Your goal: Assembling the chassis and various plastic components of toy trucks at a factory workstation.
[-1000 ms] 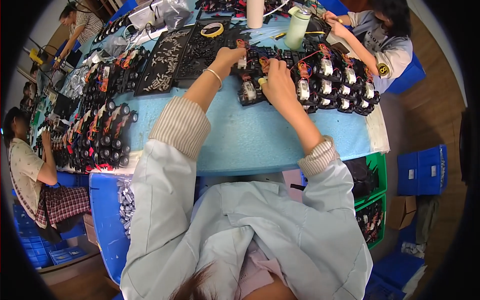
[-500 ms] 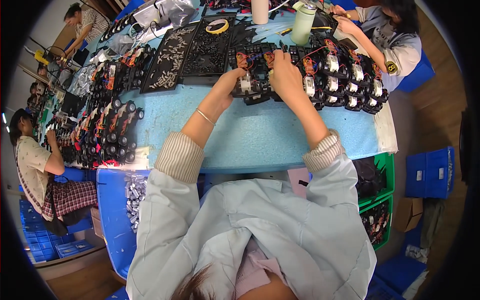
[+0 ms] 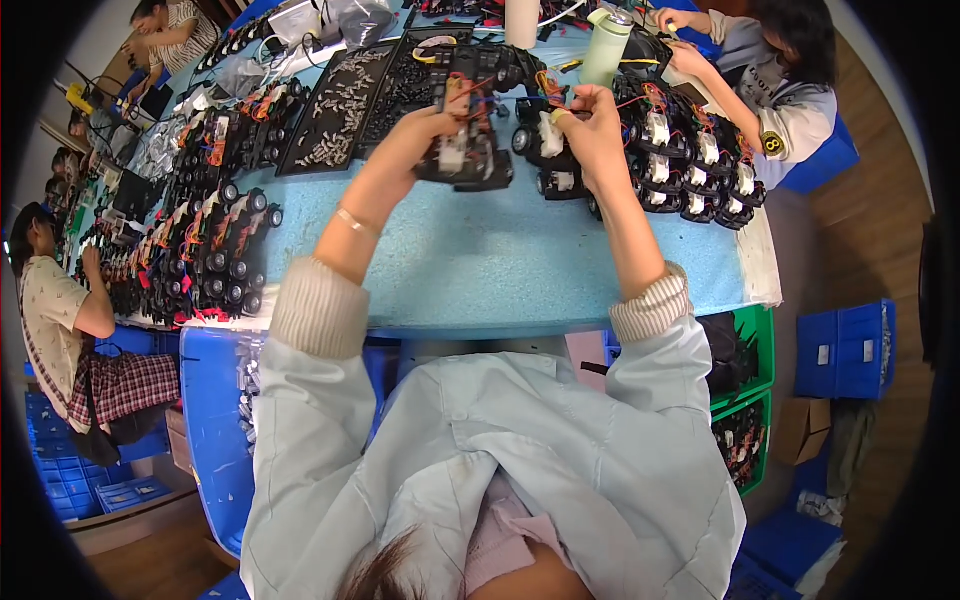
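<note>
My left hand (image 3: 408,148) grips a black toy car chassis (image 3: 470,172), holding it up off the table, slightly blurred. Orange, red and blue wires and a white part show on its top. To the right, my right hand (image 3: 600,135) has its fingers pinched together beside another chassis (image 3: 548,142) at the near end of the row. Thin wires run close to its fingertips; what they pinch is too small to make out. Several similar chassis (image 3: 660,168) with white parts and wires stand packed together to its right.
Black trays of small metal parts (image 3: 335,120) and black screws lie behind my left hand, with a tape roll (image 3: 433,48). A green bottle (image 3: 606,48) stands behind my right hand. More chassis (image 3: 235,250) fill the left side. Co-workers sit around the blue table (image 3: 480,270).
My left hand has lifted one chassis out of the row and moved it left. My right hand has shifted slightly right, its fingers turned inward. A gap has opened between the two chassis.
</note>
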A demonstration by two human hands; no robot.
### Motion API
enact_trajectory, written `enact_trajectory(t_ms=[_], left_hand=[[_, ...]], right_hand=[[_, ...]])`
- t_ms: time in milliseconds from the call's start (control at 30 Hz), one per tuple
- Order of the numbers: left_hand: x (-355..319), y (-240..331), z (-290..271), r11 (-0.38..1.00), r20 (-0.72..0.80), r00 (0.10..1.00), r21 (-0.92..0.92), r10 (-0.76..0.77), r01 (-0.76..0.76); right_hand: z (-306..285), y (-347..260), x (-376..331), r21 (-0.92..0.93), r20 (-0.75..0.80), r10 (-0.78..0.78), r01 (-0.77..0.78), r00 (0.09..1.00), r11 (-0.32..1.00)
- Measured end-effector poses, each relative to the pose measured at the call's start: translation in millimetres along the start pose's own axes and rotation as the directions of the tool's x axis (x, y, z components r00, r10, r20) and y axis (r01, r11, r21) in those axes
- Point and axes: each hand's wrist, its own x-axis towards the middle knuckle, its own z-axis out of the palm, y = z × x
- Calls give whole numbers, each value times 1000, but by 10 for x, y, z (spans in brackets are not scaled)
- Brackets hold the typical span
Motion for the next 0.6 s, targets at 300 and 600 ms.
enact_trajectory(t_ms=[300,600], left_hand=[[-1191,-249,-544,978,-95,981,109,-168,178],[-1277,-207,-747,835,-72,990,532,-121,140]], right_hand=[[201,-374,-1112,-112,209,-98,123,973,986],[365,-422,-1906,-341,157,-269,308,950,888]])
